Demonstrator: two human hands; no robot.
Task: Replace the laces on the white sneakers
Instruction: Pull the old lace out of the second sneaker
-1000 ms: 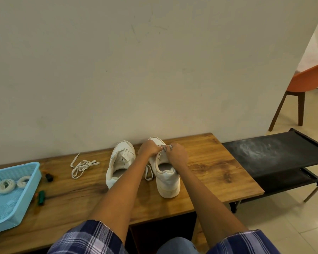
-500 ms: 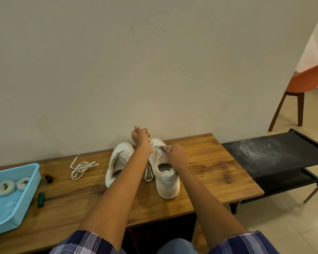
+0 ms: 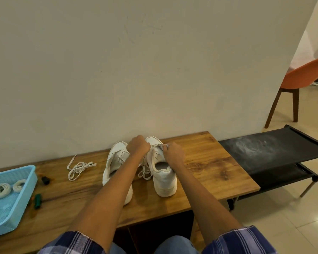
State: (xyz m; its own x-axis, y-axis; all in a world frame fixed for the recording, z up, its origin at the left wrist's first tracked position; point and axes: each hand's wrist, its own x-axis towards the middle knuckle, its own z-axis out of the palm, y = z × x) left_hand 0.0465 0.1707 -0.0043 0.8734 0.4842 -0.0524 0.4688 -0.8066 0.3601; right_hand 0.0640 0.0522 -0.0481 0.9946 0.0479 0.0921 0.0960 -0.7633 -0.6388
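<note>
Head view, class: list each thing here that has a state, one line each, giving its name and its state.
Right sneaker: upright on the bench, partly laced, lace loops hanging at its left side.
Left sneaker: upright, partly hidden by the forearm.
Left hand: fist gripping the lace.
Right hand: pinching at the sneaker's eyelets.
Loose lace: tangled on the bench.
Blue basket: holding two coiled laces.
</note>
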